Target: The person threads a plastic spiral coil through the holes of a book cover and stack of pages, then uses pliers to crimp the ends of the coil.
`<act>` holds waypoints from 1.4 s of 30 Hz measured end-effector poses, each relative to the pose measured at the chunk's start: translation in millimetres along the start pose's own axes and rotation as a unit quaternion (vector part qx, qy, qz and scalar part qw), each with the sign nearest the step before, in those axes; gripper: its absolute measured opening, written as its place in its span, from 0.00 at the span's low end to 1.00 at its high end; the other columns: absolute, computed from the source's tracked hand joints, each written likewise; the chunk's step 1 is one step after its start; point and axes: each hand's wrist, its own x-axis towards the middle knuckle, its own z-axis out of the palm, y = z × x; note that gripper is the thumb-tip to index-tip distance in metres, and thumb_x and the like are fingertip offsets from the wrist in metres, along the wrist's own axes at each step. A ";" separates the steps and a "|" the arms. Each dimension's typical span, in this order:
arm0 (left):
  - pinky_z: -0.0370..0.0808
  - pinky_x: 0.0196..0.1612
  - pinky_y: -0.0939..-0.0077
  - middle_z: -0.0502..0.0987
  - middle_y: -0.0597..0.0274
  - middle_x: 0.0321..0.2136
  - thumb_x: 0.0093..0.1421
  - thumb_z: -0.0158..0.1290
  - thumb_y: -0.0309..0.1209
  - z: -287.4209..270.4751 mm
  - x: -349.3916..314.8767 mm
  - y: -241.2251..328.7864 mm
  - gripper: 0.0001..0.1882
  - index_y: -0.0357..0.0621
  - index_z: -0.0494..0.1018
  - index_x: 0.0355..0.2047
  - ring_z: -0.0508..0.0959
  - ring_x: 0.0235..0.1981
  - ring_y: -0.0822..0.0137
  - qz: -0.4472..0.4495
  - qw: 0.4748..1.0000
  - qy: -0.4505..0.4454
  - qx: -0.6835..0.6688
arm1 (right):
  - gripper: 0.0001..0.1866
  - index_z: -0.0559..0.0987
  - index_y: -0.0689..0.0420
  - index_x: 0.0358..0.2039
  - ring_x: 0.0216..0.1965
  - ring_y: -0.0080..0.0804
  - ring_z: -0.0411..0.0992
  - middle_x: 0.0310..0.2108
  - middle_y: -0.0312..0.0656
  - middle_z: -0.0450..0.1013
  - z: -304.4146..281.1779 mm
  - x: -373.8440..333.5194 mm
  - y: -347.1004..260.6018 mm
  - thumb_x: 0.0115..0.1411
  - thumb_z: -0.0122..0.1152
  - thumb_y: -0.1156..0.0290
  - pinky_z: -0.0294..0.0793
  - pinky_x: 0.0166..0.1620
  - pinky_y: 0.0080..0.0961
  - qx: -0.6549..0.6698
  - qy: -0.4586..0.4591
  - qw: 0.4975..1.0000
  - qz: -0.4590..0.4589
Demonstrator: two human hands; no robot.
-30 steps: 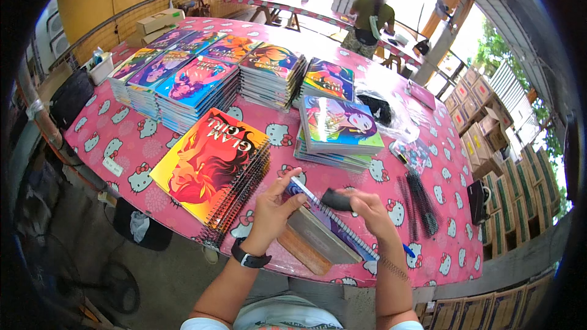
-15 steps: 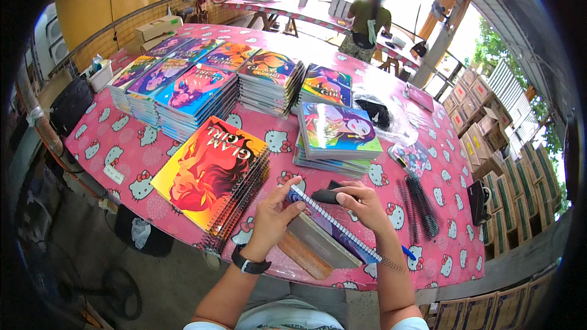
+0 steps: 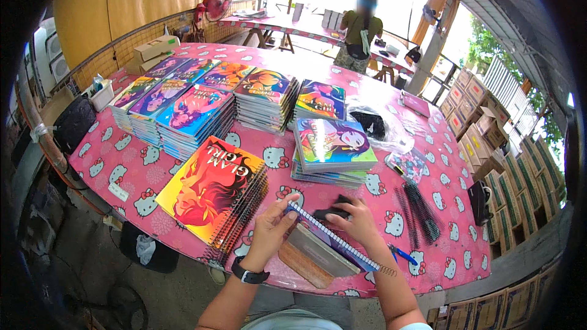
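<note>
At the near edge of the pink bench (image 3: 428,208), the left hand (image 3: 272,229) pinches the spiral-bound notebook (image 3: 333,238) by its wire end, fingers closed on it, while the right hand (image 3: 358,223) presses a black tool (image 3: 333,209) against the spine, fingers curled around it, above a wooden block (image 3: 302,264).

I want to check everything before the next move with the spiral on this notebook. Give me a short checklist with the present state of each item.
1. Left hand steadies the notebook at its near end: ok.
2. Right hand is on a small black tool at the spiral edge: ok.
3. Spiral wire fully wound in: not ok, a loose end sticks out at the far corner.
4. Notebook rests on the wooden block: ok.
5. Spare black coils lie close at the right: ok.
6. Every hole caught by the wire: cannot tell, too small to see.
</note>
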 end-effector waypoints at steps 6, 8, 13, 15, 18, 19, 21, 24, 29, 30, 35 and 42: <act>0.69 0.36 0.86 0.75 0.68 0.33 0.55 0.58 0.24 20.6 15.2 21.7 0.15 0.41 0.76 0.44 0.73 0.34 0.77 0.118 0.983 -0.103 0.091 | 0.25 0.78 0.55 0.45 0.51 0.45 0.67 0.51 0.48 0.69 -76.9 -51.7 4.7 0.47 0.70 0.59 0.66 0.55 0.38 -0.003 0.055 0.998 -0.040; 0.70 0.35 0.84 0.76 0.65 0.32 0.51 0.61 0.23 36.7 10.7 39.0 0.15 0.41 0.78 0.41 0.75 0.33 0.74 0.171 0.962 -0.134 0.162 | 0.26 0.77 0.57 0.46 0.49 0.45 0.68 0.48 0.49 0.71 -118.0 -59.2 -54.1 0.47 0.70 0.62 0.66 0.54 0.37 0.167 0.017 0.983 -0.079; 0.73 0.38 0.80 0.77 0.59 0.33 0.45 0.62 0.16 74.9 -8.8 53.3 0.15 0.36 0.76 0.36 0.77 0.34 0.70 0.167 0.959 -0.173 0.150 | 0.19 0.76 0.59 0.43 0.38 0.42 0.71 0.35 0.47 0.72 -106.9 -77.2 -105.0 0.50 0.67 0.72 0.72 0.41 0.33 0.170 0.123 0.972 -0.107; 0.73 0.38 0.78 0.77 0.56 0.33 0.45 0.62 0.15 82.4 -9.2 53.5 0.14 0.35 0.75 0.33 0.77 0.35 0.68 0.152 0.966 -0.180 0.103 | 0.17 0.76 0.60 0.42 0.34 0.41 0.72 0.33 0.46 0.72 -104.8 -77.6 -99.1 0.50 0.64 0.78 0.72 0.34 0.31 0.155 0.159 0.965 -0.142; 0.73 0.38 0.76 0.77 0.57 0.32 0.46 0.62 0.16 84.2 -11.2 54.6 0.13 0.36 0.75 0.33 0.77 0.34 0.68 0.141 0.972 -0.173 0.076 | 0.15 0.76 0.60 0.39 0.33 0.40 0.71 0.31 0.45 0.71 -100.9 -76.0 -100.3 0.50 0.66 0.76 0.72 0.34 0.31 0.131 0.179 0.963 -0.155; 0.72 0.37 0.76 0.77 0.57 0.31 0.46 0.62 0.16 83.7 -12.7 55.0 0.13 0.37 0.76 0.33 0.77 0.34 0.68 0.139 0.972 -0.174 0.078 | 0.14 0.75 0.60 0.38 0.33 0.41 0.71 0.30 0.45 0.71 -100.9 -74.7 -101.8 0.50 0.66 0.75 0.72 0.34 0.31 0.142 0.166 0.965 -0.147; 0.72 0.37 0.76 0.78 0.58 0.30 0.46 0.62 0.17 82.9 -15.1 54.3 0.11 0.37 0.76 0.32 0.77 0.33 0.67 0.136 0.972 -0.173 0.083 | 0.13 0.75 0.60 0.36 0.31 0.41 0.70 0.29 0.44 0.70 -103.3 -74.5 -103.4 0.50 0.67 0.74 0.71 0.33 0.31 0.163 0.137 0.968 -0.134; 0.75 0.36 0.80 0.79 0.62 0.29 0.47 0.62 0.18 81.0 -14.3 52.9 0.12 0.39 0.77 0.34 0.78 0.33 0.73 0.239 0.943 -0.185 0.137 | 0.13 0.74 0.61 0.34 0.31 0.41 0.69 0.28 0.44 0.70 -106.9 -74.0 -103.0 0.49 0.68 0.71 0.71 0.32 0.32 0.106 0.125 0.974 -0.153; 0.75 0.36 0.76 0.78 0.61 0.31 0.47 0.63 0.20 80.7 -17.0 40.5 0.15 0.40 0.75 0.36 0.79 0.29 0.69 0.175 0.963 -0.148 0.141 | 0.11 0.75 0.61 0.35 0.29 0.41 0.68 0.29 0.45 0.71 -102.3 -72.3 -102.7 0.51 0.65 0.75 0.69 0.31 0.32 0.040 0.148 0.969 -0.196; 0.75 0.38 0.75 0.77 0.60 0.34 0.46 0.63 0.21 82.4 -18.1 38.5 0.18 0.41 0.73 0.39 0.79 0.33 0.68 0.173 0.964 -0.138 0.150 | 0.11 0.75 0.62 0.35 0.29 0.41 0.68 0.30 0.45 0.71 -99.3 -71.7 -101.4 0.51 0.64 0.76 0.69 0.31 0.32 0.031 0.155 0.968 -0.194; 0.63 0.58 0.64 0.69 0.51 0.52 0.44 0.69 0.33 69.8 -12.2 47.3 0.43 0.39 0.58 0.58 0.64 0.58 0.57 0.316 0.910 0.010 0.270 | 0.09 0.75 0.62 0.36 0.30 0.35 0.68 0.30 0.42 0.71 -128.1 -69.4 -107.6 0.58 0.58 0.70 0.68 0.33 0.29 0.115 0.240 0.946 -0.186; 0.63 0.59 0.64 0.59 0.47 0.57 0.40 0.70 0.34 4.7 -25.2 150.8 0.52 0.32 0.52 0.61 0.66 0.55 0.58 0.391 0.869 0.149 0.264 | 0.11 0.72 0.61 0.34 0.36 0.36 0.68 0.33 0.45 0.69 -156.1 8.8 -173.4 0.61 0.54 0.65 0.68 0.40 0.29 0.190 0.235 0.902 -0.308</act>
